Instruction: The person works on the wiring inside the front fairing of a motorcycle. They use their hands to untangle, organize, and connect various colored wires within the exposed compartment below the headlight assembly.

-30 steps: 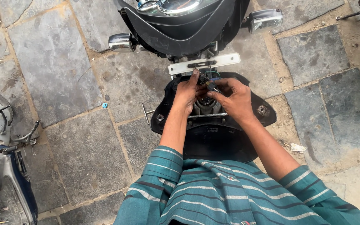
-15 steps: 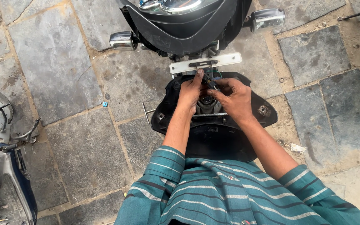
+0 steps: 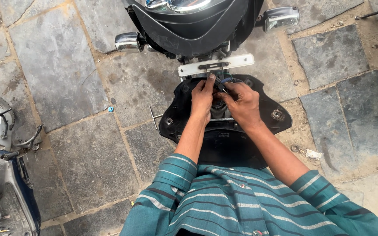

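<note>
A black scooter body panel [image 3: 263,118] lies on the stone floor just in front of me, below the scooter's front [image 3: 189,22]. Both hands meet at its upper middle, over a round fitting. My left hand [image 3: 202,99] pinches thin wires [image 3: 222,82] with its fingertips. My right hand [image 3: 241,102] is closed around the same small bundle of wires from the right. What lies under the fingers is hidden.
A white bracket [image 3: 217,64] sits between panel and scooter. A metal T-shaped tool [image 3: 155,117] lies left of the panel. Another scooter [image 3: 1,175] stands at the left edge. A small blue bit [image 3: 110,109] and a paper scrap [image 3: 313,154] lie on the paving.
Both hands stay on the wires at the panel's top; the fingers shift slightly. The view has barely moved.
</note>
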